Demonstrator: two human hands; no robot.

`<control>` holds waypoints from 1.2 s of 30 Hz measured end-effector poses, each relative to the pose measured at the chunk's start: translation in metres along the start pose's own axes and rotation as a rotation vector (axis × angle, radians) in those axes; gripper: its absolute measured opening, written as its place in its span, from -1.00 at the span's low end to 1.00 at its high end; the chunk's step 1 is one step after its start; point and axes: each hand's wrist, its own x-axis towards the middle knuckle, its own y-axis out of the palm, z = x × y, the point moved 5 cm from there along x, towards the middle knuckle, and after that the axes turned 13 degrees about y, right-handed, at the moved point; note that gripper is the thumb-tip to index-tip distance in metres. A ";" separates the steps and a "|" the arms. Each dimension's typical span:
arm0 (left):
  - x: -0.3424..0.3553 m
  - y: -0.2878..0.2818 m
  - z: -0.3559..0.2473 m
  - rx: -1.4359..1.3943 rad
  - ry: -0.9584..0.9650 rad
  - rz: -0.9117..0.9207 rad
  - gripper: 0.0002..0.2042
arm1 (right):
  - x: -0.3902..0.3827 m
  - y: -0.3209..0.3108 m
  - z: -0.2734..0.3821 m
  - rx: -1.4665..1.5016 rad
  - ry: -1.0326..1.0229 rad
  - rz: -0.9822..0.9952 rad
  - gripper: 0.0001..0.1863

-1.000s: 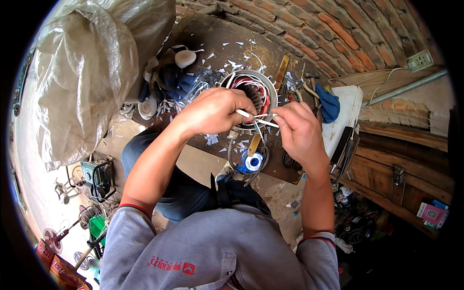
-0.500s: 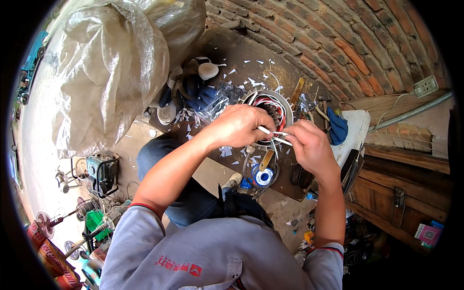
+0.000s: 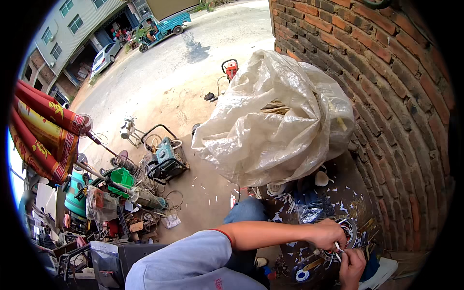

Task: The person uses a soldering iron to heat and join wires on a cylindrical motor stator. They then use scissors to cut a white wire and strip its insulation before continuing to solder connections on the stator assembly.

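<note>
Your left hand [image 3: 327,234] and right hand [image 3: 352,263] both pinch a thin white strip [image 3: 338,248] just beside the motor stator [image 3: 349,231] at lower right; behind, a big translucent sack [image 3: 270,121] bulges with pale sticks inside

A big clear plastic sack [image 3: 275,121] stuffed full sits far right, against the brick wall [image 3: 386,96]. On the left lie folded red umbrellas [image 3: 46,130], with a green bucket [image 3: 122,177] and a small engine in a black frame [image 3: 166,157] nearer the middle. An orange chainsaw [image 3: 230,67] lies far off on the dirt. A blue truck [image 3: 166,25] and a white car [image 3: 105,55] stand by the far building [image 3: 72,24].
</note>
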 end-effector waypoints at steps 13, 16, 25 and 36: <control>0.005 -0.004 -0.006 0.023 0.090 -0.017 -0.84 | 0.000 -0.001 0.007 -0.069 -0.111 -0.032 -0.87; 0.006 0.000 -0.003 0.027 0.148 -0.046 -0.84 | 0.001 0.000 0.005 -0.048 -0.046 0.015 -0.85; 0.004 0.002 0.000 0.047 0.139 -0.050 -0.85 | 0.011 -0.006 0.014 0.099 0.248 0.098 -0.87; 0.004 0.003 0.002 0.045 0.148 -0.066 -0.84 | 0.009 0.001 0.013 -0.002 0.135 0.102 -0.86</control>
